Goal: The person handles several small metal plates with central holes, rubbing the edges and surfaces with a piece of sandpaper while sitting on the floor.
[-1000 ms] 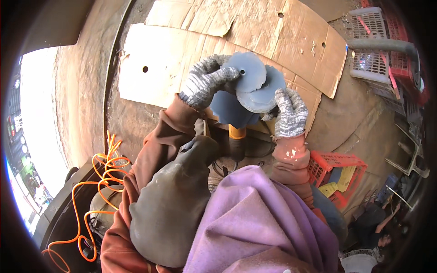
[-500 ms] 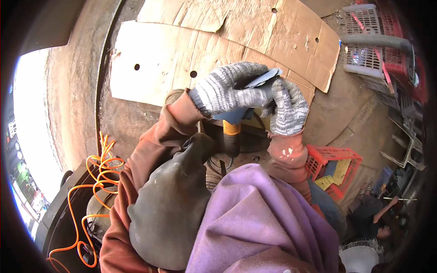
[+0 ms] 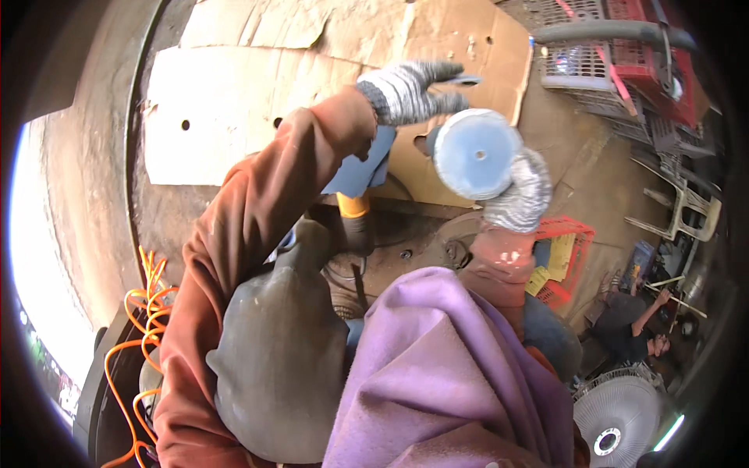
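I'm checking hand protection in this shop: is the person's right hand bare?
No, the right hand wears a grey-and-white knit glove where it holds the pale blue round disc.

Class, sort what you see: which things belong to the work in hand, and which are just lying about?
Part of the work, apparently:
- round blue-grey disc, held in the right hand
- thin piece at the left hand's fingers
- yellow-banded tool

Apparently just lying about:
- red crate
- white fan
- cardboard
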### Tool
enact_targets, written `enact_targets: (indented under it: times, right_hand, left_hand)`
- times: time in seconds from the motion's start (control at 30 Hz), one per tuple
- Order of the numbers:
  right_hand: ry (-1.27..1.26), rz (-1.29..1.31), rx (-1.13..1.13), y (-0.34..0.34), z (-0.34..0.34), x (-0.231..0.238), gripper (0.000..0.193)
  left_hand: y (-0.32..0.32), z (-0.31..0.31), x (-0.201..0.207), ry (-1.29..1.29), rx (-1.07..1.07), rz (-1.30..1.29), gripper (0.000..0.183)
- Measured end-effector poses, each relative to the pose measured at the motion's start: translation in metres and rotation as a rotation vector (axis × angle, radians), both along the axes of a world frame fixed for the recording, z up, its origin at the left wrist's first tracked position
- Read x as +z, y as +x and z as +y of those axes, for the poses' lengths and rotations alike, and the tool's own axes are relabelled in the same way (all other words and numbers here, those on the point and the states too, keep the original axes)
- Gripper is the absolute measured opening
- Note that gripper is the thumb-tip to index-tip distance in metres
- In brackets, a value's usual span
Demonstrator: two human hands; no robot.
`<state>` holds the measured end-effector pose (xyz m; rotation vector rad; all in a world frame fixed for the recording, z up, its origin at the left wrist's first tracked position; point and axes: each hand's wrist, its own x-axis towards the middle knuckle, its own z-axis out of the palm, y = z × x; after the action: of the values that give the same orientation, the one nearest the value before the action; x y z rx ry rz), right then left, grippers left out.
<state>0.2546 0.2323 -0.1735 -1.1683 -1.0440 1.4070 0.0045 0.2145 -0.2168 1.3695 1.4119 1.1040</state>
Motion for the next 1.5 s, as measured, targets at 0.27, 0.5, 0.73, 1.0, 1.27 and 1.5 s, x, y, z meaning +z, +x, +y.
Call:
enact_targets:
  times: [0.27, 0.5, 0.73, 1.0, 1.27, 1.5]
  right_hand:
    - [-0.083, 0.021, 0.24, -0.048, -0.013, -0.014, 0.017]
    - [-0.166, 0.086, 0.256, -0.057, -0.03, -0.011, 0.017]
    - [-0.168, -0.011, 0.397, -0.056, -0.037, -0.023, 0.021]
    - [-0.25, -0.485, 0.709, -0.11, -0.052, -0.045, 0.015]
    - [0.362, -0.872, 0.737, -0.11, -0.053, -0.054, 0.02]
    - [0.524, -0.969, 0.732, -0.114, -0.051, -0.06, 0.025]
  left_hand:
    - [-0.071, -0.052, 0.007, -0.137, 0.424, -0.412, 0.028]
    - [-0.034, 0.004, -0.009, -0.284, -0.104, 0.022, 0.056]
    - [-0.042, -0.006, -0.021, -0.145, -0.021, 0.187, 0.077]
    - [-0.092, -0.1, -0.021, -0.224, 0.505, -0.096, 0.053]
    - [-0.031, -0.165, -0.064, -0.35, 0.474, -0.262, 0.09]
    - [-0.021, -0.164, -0.06, -0.387, 0.537, -0.626, 0.084]
